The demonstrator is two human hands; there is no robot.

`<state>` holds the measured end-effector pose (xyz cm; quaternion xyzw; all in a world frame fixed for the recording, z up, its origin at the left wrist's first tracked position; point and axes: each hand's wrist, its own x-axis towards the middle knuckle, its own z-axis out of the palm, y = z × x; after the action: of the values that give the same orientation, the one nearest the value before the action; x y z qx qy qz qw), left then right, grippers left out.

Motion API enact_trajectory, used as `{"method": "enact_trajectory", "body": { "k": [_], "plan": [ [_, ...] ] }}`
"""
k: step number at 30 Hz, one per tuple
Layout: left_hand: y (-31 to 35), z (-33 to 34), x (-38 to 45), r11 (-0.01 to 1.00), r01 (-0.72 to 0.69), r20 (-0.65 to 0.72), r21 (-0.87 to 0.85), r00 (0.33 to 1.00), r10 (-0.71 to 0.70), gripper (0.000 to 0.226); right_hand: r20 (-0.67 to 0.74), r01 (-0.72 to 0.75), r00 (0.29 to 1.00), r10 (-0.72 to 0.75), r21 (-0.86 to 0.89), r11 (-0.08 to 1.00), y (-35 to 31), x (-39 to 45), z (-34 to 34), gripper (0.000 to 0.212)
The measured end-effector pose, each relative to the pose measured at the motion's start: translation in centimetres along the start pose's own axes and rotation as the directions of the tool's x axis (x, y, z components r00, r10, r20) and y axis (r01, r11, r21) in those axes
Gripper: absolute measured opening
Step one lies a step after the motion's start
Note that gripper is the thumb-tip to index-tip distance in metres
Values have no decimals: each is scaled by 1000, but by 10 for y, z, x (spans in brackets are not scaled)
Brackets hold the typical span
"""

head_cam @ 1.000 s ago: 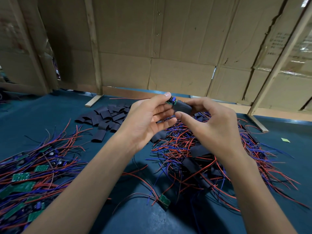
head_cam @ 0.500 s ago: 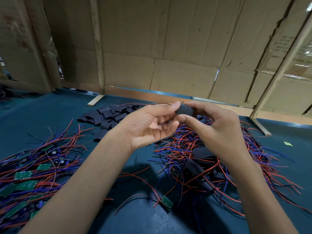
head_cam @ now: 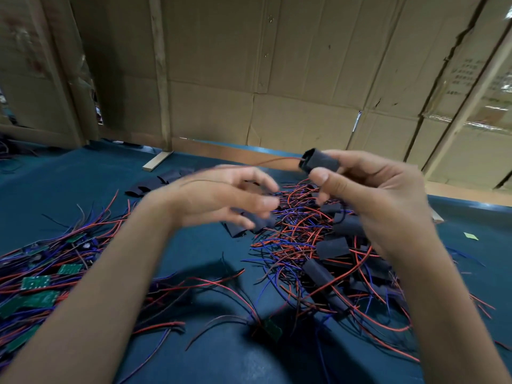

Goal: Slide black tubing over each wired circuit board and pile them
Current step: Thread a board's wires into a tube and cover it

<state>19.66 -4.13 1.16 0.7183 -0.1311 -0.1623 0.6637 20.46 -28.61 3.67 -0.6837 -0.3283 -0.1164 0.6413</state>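
My right hand (head_cam: 371, 195) pinches a black-tubed circuit board (head_cam: 318, 161) between thumb and fingers, raised above the table; a thin red wire trails left from the tube's open end. My left hand (head_cam: 221, 198) is blurred, fingers spread and holding nothing, a little left of and below the tube. Under my right hand lies the pile of tubed boards (head_cam: 329, 250) tangled in red and blue wires. Bare green wired boards (head_cam: 38, 286) lie in a heap at the left. One loose green board (head_cam: 273, 328) lies near the front centre. Empty black tubing pieces (head_cam: 155, 182) sit behind my left hand.
The blue table (head_cam: 83, 184) is backed by a cardboard wall (head_cam: 277, 79) with wooden posts (head_cam: 159, 73). A wooden foot (head_cam: 157, 162) rests at the table's back. A small yellow-green scrap (head_cam: 471, 235) lies at the right.
My left hand has let go of the tubed board and drawn back to the left, opening. My right hand has lifted the tubed board up and to the right.
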Motion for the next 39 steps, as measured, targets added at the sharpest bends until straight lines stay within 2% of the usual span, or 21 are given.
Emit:
{"method": "enact_trajectory", "body": {
  "k": [1, 2, 3, 4, 6, 8, 10, 12, 15, 17, 19, 22, 24, 26, 27, 29, 31, 32, 34, 36, 39],
  "plan": [
    [-4, -14, -1, 962, 68, -170, 265, 985, -22, 39, -23, 12, 1000, -14, -66, 998, -2, 1, -9, 20],
    [-9, -29, -1, 859, 204, -350, 470, 936, -31, 44, -49, 23, 998, -31, -157, 987, -1, 2, -20, 19],
    [-18, -42, 0, 719, 377, -510, 583, 860, -38, 52, -83, 19, 996, -42, -260, 965, 0, 2, -32, 19],
    [-30, -51, 1, 576, 523, -610, 628, 791, -53, 62, -127, -1, 991, -48, -361, 933, 2, 1, -42, 18],
    [-58, -62, 3, 363, 656, -661, 662, 739, -131, 75, -201, -96, 980, -10, -513, 853, 10, 0, -60, 16],
    [-77, -63, 6, 306, 666, -656, 681, 740, -150, 64, -212, -256, 965, 155, -631, 732, 22, -1, -72, 15],
    [-83, -64, 11, 390, 665, -692, 637, 716, -91, 37, -193, -364, 922, 337, -727, 582, 29, -2, -75, 27],
    [-83, -63, 18, 451, 676, -746, 582, 666, -35, 10, -201, -388, 901, 385, -772, 503, 28, -2, -70, 44],
    [-87, -55, 25, 369, 721, -775, 587, 633, -5, 32, -204, -345, 926, 317, -799, 492, 21, 1, -59, 58],
    [-91, -49, 28, 308, 733, -775, 606, 632, 18, 42, -199, -302, 948, 248, -809, 504, 17, 3, -51, 59],
    [-93, -45, 31, 297, 737, -777, 607, 629, 28, 41, -189, -239, 971, 146, -803, 545, 14, 3, -38, 51],
    [-89, -43, 32, 363, 760, -816, 539, 579, 1, 26, -100, -67, 995, -11, -742, 667, 10, 1, -5, 31],
    [-84, -42, 30, 416, 766, -832, 489, 554, -41, 24, 71, 41, 997, 7, -639, 769, 10, -5, 24, 15],
    [-75, -42, 24, 465, 761, -835, 452, 544, -78, 28, 311, 126, 947, 75, -579, 805, 16, -18, 60, 8],
    [-69, -42, 20, 497, 752, -839, 432, 537, -84, 29, 414, 168, 905, 96, -557, 813, 23, -27, 78, 12],
    [-54, -45, 11, 587, 698, -840, 409, 539, -56, 24, 546, 207, 825, 144, -531, 822, 40, -48, 114, 30],
    [-37, -49, 1, 673, 606, -828, 425, 560, 19, 19, 634, 236, 733, 246, -577, 782, 54, -68, 136, 48],
    [-29, -51, -4, 710, 559, -829, 428, 556, 62, 23, 661, 275, 700, 270, -598, 753, 59, -73, 139, 49],
    [-13, -54, -12, 785, 459, -835, 417, 534, 131, 21, 685, 328, 681, 258, -601, 729, 64, -72, 136, 37],
    [-1, -53, -17, 842, 374, -838, 388, 523, 155, 24, 690, 298, 665, 285, -596, 745, 63, -62, 126, 23],
    [12, -46, -21, 881, 277, -825, 385, 530, 194, 30, 640, 230, 680, 359, -650, 724, 59, -49, 110, 17]
  ]
}}
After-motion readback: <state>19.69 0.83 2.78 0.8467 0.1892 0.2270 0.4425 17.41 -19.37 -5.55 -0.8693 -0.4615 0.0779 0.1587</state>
